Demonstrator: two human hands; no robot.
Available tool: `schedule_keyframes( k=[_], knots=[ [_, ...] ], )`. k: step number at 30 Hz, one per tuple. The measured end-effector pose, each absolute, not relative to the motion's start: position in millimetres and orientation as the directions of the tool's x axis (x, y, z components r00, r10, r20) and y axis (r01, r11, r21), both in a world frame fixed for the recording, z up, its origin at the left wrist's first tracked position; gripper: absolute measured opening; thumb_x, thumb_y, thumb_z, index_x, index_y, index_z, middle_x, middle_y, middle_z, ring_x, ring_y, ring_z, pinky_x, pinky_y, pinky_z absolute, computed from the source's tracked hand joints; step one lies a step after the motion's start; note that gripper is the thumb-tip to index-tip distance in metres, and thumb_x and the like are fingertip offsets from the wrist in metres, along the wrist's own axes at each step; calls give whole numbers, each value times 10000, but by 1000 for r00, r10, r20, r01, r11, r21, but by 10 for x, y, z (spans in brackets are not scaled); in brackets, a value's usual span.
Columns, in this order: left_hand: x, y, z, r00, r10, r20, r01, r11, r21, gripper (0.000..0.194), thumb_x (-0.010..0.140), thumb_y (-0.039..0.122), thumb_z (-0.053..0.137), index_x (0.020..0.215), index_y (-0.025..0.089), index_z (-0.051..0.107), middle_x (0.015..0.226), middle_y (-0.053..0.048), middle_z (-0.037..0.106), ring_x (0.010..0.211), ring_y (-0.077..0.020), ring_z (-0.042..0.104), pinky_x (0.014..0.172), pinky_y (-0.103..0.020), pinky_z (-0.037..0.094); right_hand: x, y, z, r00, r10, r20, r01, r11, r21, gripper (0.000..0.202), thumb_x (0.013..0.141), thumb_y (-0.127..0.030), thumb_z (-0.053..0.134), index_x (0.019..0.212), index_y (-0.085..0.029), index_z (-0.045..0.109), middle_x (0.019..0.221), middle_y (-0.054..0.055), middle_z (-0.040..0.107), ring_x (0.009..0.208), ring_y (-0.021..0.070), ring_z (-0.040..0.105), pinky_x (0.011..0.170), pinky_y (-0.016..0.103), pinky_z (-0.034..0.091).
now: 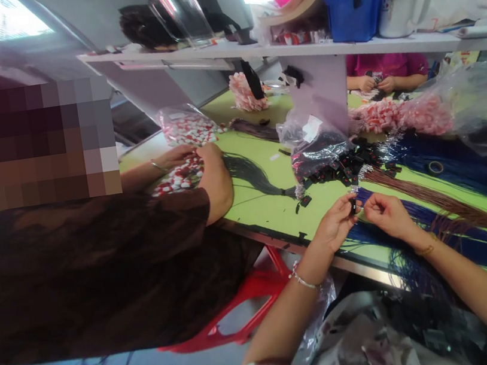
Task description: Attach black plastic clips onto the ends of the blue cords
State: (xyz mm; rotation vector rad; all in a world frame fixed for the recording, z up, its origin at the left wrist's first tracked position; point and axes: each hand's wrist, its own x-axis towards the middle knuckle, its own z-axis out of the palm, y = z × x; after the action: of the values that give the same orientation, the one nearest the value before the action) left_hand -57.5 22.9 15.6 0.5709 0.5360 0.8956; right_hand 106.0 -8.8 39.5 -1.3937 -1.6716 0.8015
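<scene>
My left hand [336, 222] pinches a small black plastic connector [354, 205] between thumb and fingers above the table's front edge. Close beside it, my right hand [388, 215] is closed, its fingertips on a thin wire that runs toward the connector. Just behind both hands lie blue wires [365, 194] with silvery terminals at their ends. A heap of black connectors [343, 167] spreads behind my left hand. Brown wires [435, 195] and a thick bundle of dark blue wires [473, 174] stretch off to the right.
At my left, a co-worker's hands [210, 157] are among red and white pieces [183, 176]. Black wires [251, 172] lie between us. A clear bag [314, 142] stands behind the connectors. A shelf [243, 51] spans above; another person's hands [377, 84] show beyond. A red stool [259, 292] is below.
</scene>
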Motion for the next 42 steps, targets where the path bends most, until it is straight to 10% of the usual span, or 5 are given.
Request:
schedule_keyframes(
  k=[23, 42],
  knots=[
    [-468, 84, 80, 409, 869, -280, -520, 474, 711, 330, 575, 204, 813, 843, 123, 638, 687, 6, 589, 572, -59, 515, 553, -185, 401, 1058, -191, 351, -256, 889, 380, 719, 438, -540, 117, 769, -198, 495, 653, -200, 489, 615, 4, 511, 561, 117, 435, 556, 238, 327],
    [-389, 36, 48, 255, 917, -306, -500, 396, 770, 392, 570, 258, 805, 903, 146, 631, 752, -27, 637, 629, -87, 551, 555, -191, 393, 1299, 215, 257, -123, 965, 232, 659, 254, -708, 175, 845, -287, 477, 765, -185, 594, 703, 7, 606, 626, 126, 512, 589, 225, 365]
  ],
)
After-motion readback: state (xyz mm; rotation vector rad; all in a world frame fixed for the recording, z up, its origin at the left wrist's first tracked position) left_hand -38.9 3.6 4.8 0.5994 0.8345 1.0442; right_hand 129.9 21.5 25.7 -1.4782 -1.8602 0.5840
